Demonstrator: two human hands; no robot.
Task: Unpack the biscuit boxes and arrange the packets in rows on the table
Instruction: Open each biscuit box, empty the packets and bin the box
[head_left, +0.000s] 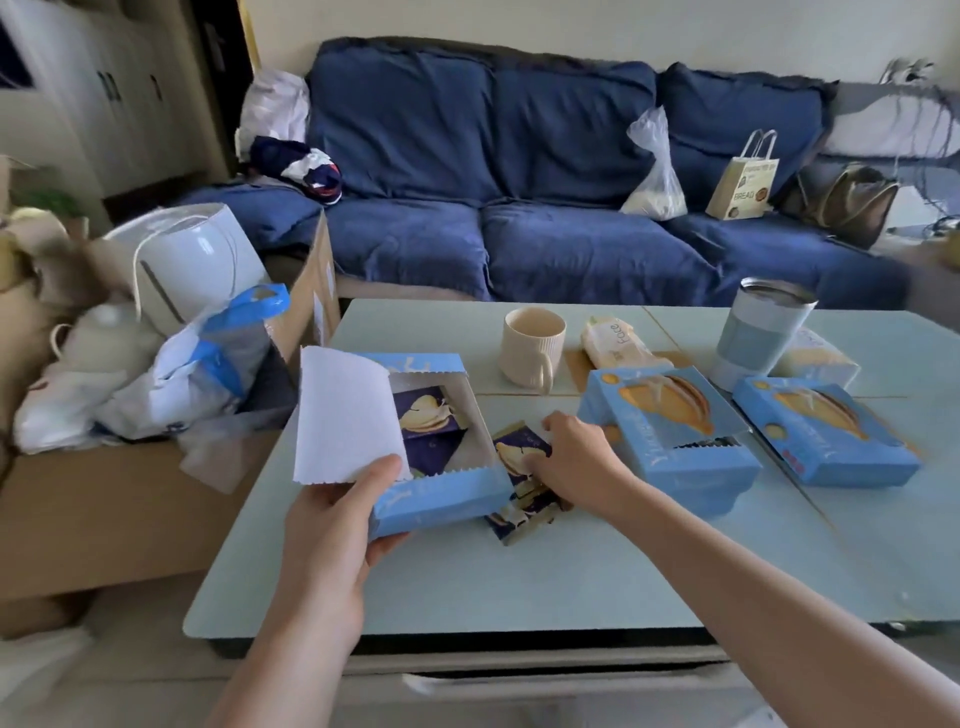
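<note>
Legible writing: "BREAD" on the paper bag (742, 179) standing on the sofa (519, 208) behind the table (519, 582); "Face" on the white wipes pack (615, 344) just right of the cream mug (531, 347). Script on the blue biscuit boxes is too blurred to read. Landmark: mug. In front of it and to its left, the open box (431, 488) is tilted up off the table; left hand (332, 525) grips its near left corner, thumb on the raised white flap (343, 415), fingers curled underneath. Inside the box: two dark purple packets (428, 415) printed with cream biscuits. In front of the mug, right hand (576, 462) rests on a small heap of loose packets (522, 483) on the table, fingers curled round the top one. Right of the mug: two more blue boxes, the nearer box (670, 441) partly torn along its front, the farther box (826, 431) closed. A steel tumbler (761, 332) stands behind them.
</note>
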